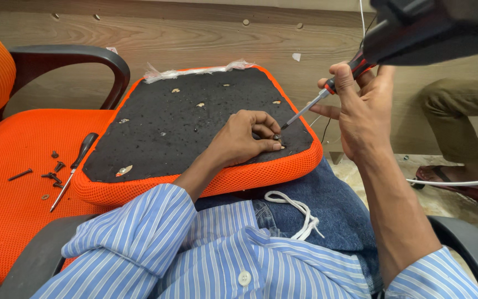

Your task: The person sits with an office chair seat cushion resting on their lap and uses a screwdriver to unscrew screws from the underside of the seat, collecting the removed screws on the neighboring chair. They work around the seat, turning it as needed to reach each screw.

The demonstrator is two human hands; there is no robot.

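Seat cushion (183,119) lies black underside up on lap; wood-panel wall (195,39) behind.

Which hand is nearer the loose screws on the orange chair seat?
Left. The left hand rests on the black cushion underside, right of the screws. The right hand, gripping a screwdriver, is farther right.

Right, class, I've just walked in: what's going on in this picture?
A person has an upturned orange seat cushion across their lap, black underside up. Their left hand pinches a small screw against that underside, while the right hand holds a red-and-black screwdriver with its tip aimed at the screw. A second screwdriver and loose screws lie on the orange chair seat alongside.
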